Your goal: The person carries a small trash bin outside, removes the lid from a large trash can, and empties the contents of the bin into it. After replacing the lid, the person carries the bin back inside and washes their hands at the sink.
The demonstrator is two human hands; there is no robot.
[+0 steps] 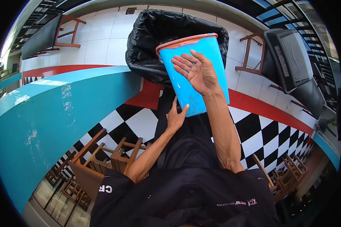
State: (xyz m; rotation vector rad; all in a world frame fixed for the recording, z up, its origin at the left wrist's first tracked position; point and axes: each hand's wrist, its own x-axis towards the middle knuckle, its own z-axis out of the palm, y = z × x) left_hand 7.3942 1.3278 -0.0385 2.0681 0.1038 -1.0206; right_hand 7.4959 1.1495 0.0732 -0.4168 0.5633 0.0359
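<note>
A blue plastic bin (212, 60) with an orange rim (185, 39) is tipped over the mouth of a larger container lined with a black garbage bag (140, 49). Dark smudges mark its lower part. My left hand (175, 118) grips the bin's lower left corner, thumb on the near face and some fingers hidden behind the edge. Over the bin's side, my right hand (197, 72) is open, palm showing and fingers stretched, holding nothing. Whether it touches the blue wall, I cannot tell. What lies inside either container is hidden.
A long teal ledge (98, 85) runs along the left. Chairs with black seats stand at upper left (45, 36) and right, where a dark box (291, 56) rests on one. Wooden chairs (91, 162) flank me on the checkered floor (144, 123).
</note>
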